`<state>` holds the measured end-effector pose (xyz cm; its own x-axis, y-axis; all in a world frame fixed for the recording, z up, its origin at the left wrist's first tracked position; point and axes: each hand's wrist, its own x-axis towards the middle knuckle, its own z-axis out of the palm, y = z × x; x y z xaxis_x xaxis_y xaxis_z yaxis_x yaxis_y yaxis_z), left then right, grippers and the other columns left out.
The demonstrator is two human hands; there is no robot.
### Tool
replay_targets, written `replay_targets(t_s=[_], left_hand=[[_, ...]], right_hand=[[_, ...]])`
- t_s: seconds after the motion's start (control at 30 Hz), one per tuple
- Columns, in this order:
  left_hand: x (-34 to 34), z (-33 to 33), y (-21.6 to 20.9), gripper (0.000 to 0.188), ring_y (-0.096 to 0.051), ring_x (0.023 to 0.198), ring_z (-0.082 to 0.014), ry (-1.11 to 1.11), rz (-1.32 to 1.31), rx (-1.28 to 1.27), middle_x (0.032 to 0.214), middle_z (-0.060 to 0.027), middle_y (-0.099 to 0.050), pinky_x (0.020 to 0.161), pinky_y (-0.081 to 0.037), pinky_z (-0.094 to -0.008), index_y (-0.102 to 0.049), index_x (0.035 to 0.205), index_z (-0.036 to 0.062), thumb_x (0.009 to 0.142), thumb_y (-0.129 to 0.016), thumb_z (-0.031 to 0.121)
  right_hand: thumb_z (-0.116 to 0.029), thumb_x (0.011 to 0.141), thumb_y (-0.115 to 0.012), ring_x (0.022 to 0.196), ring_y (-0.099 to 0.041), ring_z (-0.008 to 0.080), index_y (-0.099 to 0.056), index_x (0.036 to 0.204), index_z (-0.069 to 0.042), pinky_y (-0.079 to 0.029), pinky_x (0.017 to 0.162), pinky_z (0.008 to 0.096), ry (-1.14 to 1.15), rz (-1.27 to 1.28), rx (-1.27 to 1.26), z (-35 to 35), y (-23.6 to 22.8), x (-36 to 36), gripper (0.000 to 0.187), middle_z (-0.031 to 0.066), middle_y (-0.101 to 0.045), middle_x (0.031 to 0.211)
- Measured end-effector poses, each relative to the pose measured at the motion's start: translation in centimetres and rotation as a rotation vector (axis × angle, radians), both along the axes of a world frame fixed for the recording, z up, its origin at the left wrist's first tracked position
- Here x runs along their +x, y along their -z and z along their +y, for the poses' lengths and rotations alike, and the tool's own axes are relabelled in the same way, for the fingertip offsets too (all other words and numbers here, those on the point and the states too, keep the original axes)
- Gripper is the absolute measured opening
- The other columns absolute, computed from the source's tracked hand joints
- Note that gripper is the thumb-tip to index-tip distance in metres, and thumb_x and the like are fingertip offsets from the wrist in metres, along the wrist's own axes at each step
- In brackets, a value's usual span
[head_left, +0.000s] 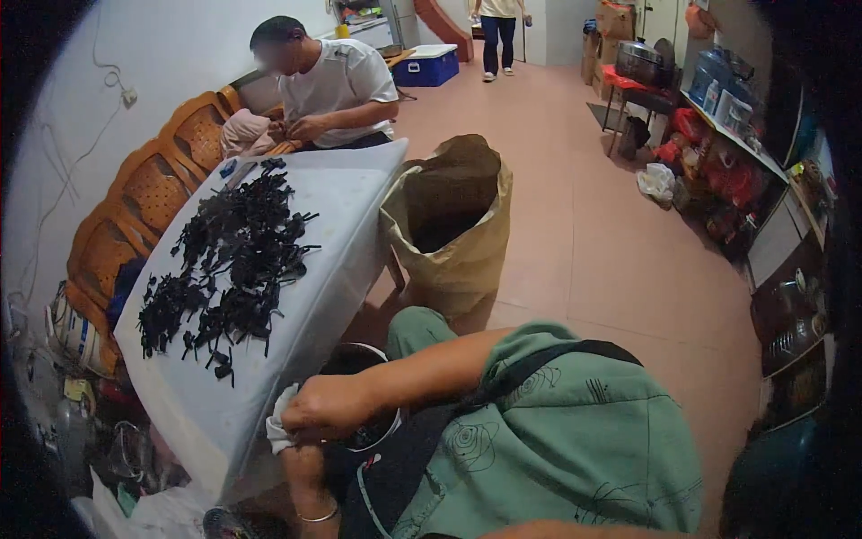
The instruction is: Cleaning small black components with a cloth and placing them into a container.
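Note:
A crumpled white cloth is bunched at the table edge, with my right hand closed on it, fingers curled. My left hand comes up from below to the same cloth, a bracelet round its wrist; its fingers are hidden by the cloth and my right hand. Both hands are beside a white-rimmed bucket with a dark inside, partly covered by my right forearm. On the white-covered table next to them lies a wide heap of small black parts with thin stems.
A large brown paper sack stands open beyond the bucket. Across the table, a person in a white shirt sits on a wooden bench. Farther back are a blue cooler box and a standing person. Shelves and bags line the right wall.

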<state>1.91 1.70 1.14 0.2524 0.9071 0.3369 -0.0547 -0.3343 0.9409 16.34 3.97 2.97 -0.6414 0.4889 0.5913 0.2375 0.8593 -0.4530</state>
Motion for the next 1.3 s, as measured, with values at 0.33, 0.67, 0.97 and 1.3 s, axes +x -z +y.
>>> replay_targets(t_s=[0.33, 0.67, 0.97, 1.3], left_hand=[[-0.8, 0.7, -2.7, 0.025, -0.052, 0.083, -0.0142, 0.286, 0.051, -0.276, 0.091, -0.0053, -0.051, 0.074, -0.044, -0.027, -0.046, 0.103, 0.0006, 0.083, -0.053, 0.013], [-1.2, -0.1, -1.4, 0.028, -0.049, 0.086, -0.013, 0.146, 0.149, -0.066, 0.098, -0.0064, -0.05, 0.073, -0.041, -0.0257, -0.046, 0.109, 0.0004, 0.081, -0.049, 0.006], [-0.2, 0.1, 0.1, 0.027, -0.051, 0.05, -0.0073, -0.185, 0.275, 0.064, 0.083, -0.0046, -0.049, 0.045, -0.044, -0.0202, -0.046, 0.105, 0.001, 0.079, -0.053, 0.002], [0.4, 0.2, 0.0, 0.024, -0.055, 0.078, -0.0172, -0.287, 0.211, 0.137, 0.09, -0.0105, -0.054, 0.071, -0.045, -0.0279, -0.052, 0.099, -0.0003, 0.076, -0.056, 0.006]], right_hand=[[-0.016, 0.075, -0.054, 0.066, -0.05, 0.039, -0.047, 0.078, -0.003, -0.04, 0.057, 0.0445, -0.189, -0.057, -0.038, -2.0, -1.2, 1.1, 0.015, 0.0177, -0.052, 0.068], [-0.015, 0.072, -0.067, 0.055, -0.047, 0.0139, -0.048, 0.081, -0.004, -0.039, 0.049, 0.0276, 0.408, 0.405, -0.217, -1.9, 0.2, 0.6, 0.023, 0.0063, -0.048, 0.064], [-0.021, 0.09, -0.041, 0.061, -0.037, 0.0068, -0.047, 0.077, -0.002, -0.034, 0.054, 0.0226, 0.081, 0.184, -0.648, -1.7, 0.6, 1.9, 0.024, -0.0018, -0.04, 0.063], [-0.022, 0.089, -0.043, 0.06, -0.04, 0.0112, -0.05, 0.08, 0.002, -0.039, 0.057, 0.0308, 0.085, 0.213, -0.663, -0.8, 0.6, 1.3, 0.027, 0.0108, -0.048, 0.062]])
